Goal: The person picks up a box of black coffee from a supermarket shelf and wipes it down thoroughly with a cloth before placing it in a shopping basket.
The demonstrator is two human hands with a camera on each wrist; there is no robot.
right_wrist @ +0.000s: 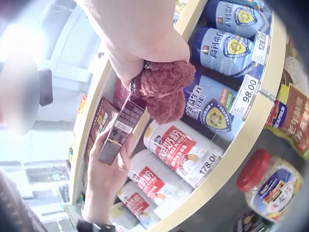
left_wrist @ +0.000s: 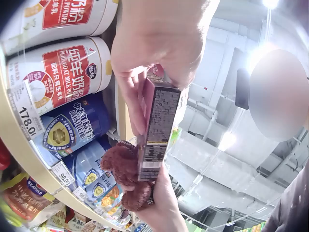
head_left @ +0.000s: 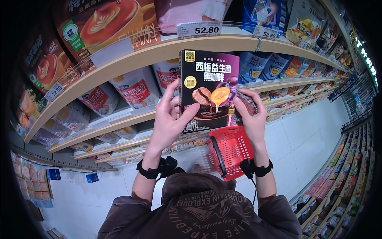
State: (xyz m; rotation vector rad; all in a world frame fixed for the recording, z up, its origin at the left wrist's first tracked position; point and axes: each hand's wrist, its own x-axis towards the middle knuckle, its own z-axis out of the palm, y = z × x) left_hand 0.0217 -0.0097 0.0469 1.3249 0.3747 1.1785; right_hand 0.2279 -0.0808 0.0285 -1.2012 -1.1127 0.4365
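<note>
A black and purple coffee box (head_left: 211, 85) is held up before the shelf, its printed front with a cup and a yellow spoonful towards the head camera. My left hand (head_left: 170, 117) grips its left side, thumb across the front and fingers behind. At the box's right edge, my right hand (head_left: 251, 117) holds it with the thumb at the front. A fluffy reddish-brown thing (right_wrist: 166, 92) with checkered trim is in the right hand as well, bunched against the back of the box. The left wrist view shows the box's narrow side, dense with small print.
Curved shelves hold white goat milk powder cans (head_left: 133, 87), blue pouches (head_left: 274, 65) and large coffee packs (head_left: 107, 28), with price tags (head_left: 199, 30) along the edges. A red shopping basket (head_left: 234, 151) with a black handle is below the hands. More stocked shelves (head_left: 338, 179) line the right.
</note>
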